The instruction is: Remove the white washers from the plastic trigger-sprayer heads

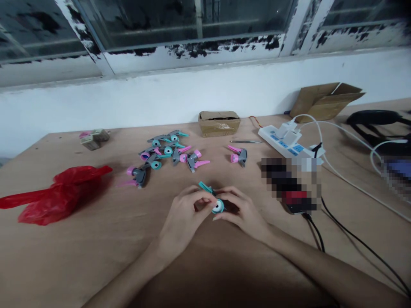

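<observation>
Between my two hands, above the near middle of the table, is a trigger spray head [218, 206] with a teal lever and a teal collar that faces me, white inside. My left hand [192, 209] pinches it from the left, thumb at the collar's edge. From the right, the fingers of my right hand [239, 209] wrap around it. Much of its body is hidden behind my fingers. Beyond my hands lies a loose group of grey spray heads, some with teal levers [168, 150] and some with pink ones [192, 161]. One pink spray head [238, 155] lies apart, to the right.
A red plastic bag [64, 194] lies at left, with small greyish blocks [94, 139] behind it. Near the wall stand a small cardboard box [219, 125] and a larger open carton [324, 102]. A metal tool [245, 141], a white power strip [285, 143] and cables occupy the right.
</observation>
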Demonstrator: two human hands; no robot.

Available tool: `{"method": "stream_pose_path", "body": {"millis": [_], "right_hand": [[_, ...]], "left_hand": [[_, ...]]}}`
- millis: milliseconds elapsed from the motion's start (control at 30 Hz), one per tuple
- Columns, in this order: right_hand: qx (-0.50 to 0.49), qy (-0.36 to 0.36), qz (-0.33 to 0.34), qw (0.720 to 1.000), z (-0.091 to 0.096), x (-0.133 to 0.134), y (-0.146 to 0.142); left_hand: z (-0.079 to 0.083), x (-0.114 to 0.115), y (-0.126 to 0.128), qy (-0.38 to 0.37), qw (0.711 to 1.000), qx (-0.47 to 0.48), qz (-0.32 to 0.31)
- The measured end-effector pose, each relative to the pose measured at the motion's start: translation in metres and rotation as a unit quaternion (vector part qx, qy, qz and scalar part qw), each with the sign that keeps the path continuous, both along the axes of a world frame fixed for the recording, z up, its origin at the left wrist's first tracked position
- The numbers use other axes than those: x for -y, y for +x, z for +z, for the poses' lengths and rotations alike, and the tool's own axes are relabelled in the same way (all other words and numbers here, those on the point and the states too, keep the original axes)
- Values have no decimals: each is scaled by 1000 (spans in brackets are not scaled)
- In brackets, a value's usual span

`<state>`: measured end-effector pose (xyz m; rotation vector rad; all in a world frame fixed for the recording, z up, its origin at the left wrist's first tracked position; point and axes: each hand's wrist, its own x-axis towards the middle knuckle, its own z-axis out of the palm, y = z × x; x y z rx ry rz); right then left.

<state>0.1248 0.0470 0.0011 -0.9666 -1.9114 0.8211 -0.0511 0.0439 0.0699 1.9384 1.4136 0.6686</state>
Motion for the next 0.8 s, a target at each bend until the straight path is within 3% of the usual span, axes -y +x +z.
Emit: {"method": "stream_pose_path", "body": {"millis": [100,267,533,800], "right_hand": [[1,-9,-1,1000,0,0,0],[-7,-12,4,1000,0,1,1],[-4,-8,1,1000,0,1,2],[1,9,-4,1000,-3,2,2]], "left_hand": [[-3,0,0,17,1000,5,9],[-10,1,1,-16,999,47,3],[-31,-7,2,-91,977,192,-14],[-18,0,3,-80,989,125,-19]]}}
